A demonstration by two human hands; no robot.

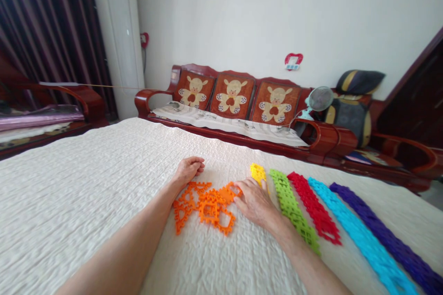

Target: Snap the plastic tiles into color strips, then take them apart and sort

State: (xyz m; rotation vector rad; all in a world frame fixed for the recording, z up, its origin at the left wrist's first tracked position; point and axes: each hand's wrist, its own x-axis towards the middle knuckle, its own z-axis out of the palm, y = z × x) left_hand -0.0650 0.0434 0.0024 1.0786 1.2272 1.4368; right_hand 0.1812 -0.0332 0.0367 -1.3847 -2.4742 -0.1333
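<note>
Across the middle of the cream quilted cover (104,161), its surface all fine ripples, lies a loose heap of bright orange plastic toothed pieces (209,206)! They look smooth, with notched edges; some are triangular, some squarish with open centres, and they overlap. The heap sits between the two hands. On its right edge, the right hand (254,198) has its fingers on an orange piece, loosely curved; whether it grips is impossible to tell. Up at the left side, the left hand (189,169) rests half-curled just beyond the orange, its grip hidden from sight.

Just past the right hand's fingers comes a short yellow toothed strip (258,172), and then the long ones, slanting side by side: lime-green openwork strip (294,209), red openwork strip (314,207), sky-blue strip (360,230), deep purple strip (384,233). Behind the cover stands a glossy red-brown wooden sofa (224,134) with three bear-patterned cushions (232,97).
</note>
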